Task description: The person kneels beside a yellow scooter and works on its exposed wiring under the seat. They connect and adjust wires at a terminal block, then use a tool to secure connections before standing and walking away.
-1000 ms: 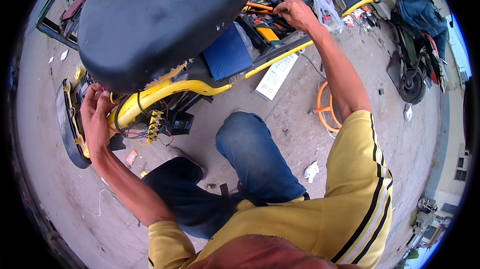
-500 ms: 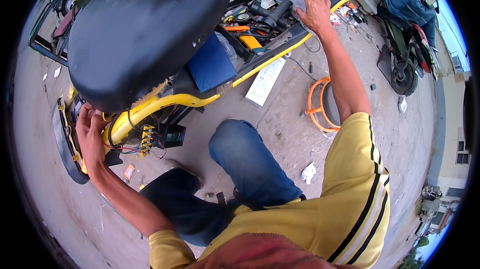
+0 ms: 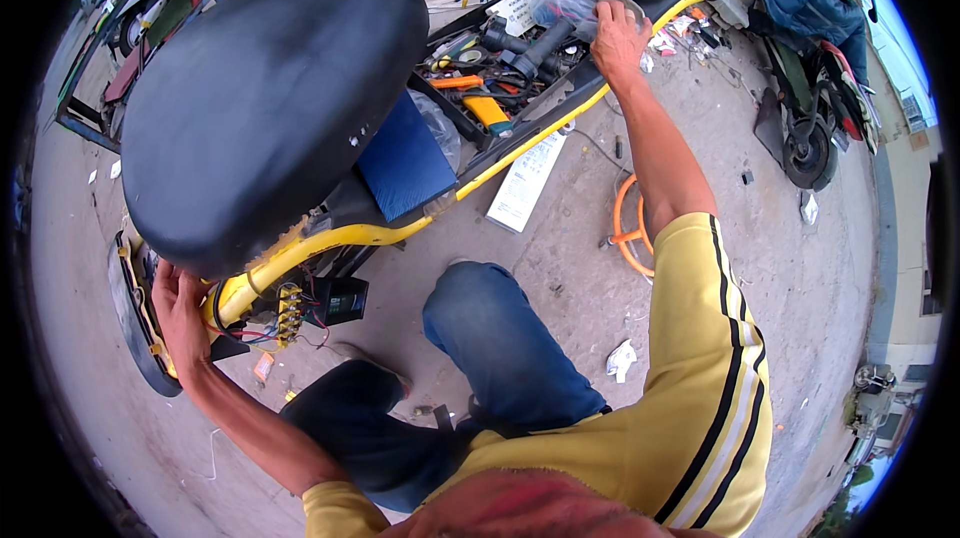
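Now my right hand (image 3: 618,38) closes loosely on a clear bag (image 3: 565,8) past the seat (image 3: 270,98): light, slippery, crinkly. Left hand (image 3: 182,308) grips the stiff frame (image 3: 300,253) below it.

At your three o'clock an orange ring-shaped frame (image 3: 630,228) lies on the concrete, with a white printed sheet (image 3: 527,181) just beside it. At one o'clock stands a parked scooter (image 3: 812,88); crumpled paper (image 3: 621,359) lies near your knee.
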A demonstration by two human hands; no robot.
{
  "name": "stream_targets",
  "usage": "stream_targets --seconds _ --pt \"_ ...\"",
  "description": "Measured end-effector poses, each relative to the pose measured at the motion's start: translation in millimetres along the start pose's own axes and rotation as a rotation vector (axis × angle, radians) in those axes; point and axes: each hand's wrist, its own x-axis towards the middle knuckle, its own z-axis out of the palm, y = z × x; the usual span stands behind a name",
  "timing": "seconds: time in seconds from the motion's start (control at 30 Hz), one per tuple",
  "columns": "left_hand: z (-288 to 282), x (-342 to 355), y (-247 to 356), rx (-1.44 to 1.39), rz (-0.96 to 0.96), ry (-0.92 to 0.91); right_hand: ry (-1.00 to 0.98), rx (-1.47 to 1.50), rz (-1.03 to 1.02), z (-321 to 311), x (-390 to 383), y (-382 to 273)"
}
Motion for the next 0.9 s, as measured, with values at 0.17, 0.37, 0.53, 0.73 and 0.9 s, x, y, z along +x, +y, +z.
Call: stream_targets --seconds 0.17,0.37,0.53,0.73,0.9 --pt "-3.7 0.8 -6.9 -0.018 0.005 0.023 0.045 0.121 -0.144 3.5 3.2 6.7" --pt "-6.6 1.6 -9.3 0.022 -0.001 0.041 0.052 0.198 -0.384 -17.9 -0.3 -2.2" --pt "-7.5 0.9 -10.0 0.02 -0.007 0.038 -0.19 0.124 -0.449 -25.2 -1.1 -8.5" --pt "-10.0 1.0 -13.6 0.017 -0.018 0.05 -0.288 -0.011 -0.297 8.9 14.9 -0.9" --pt "-10.5 -4.1 -7.9 0.049 -0.049 0.076 -0.437 -0.163 -0.328 -1.2 14.6 -25.6"
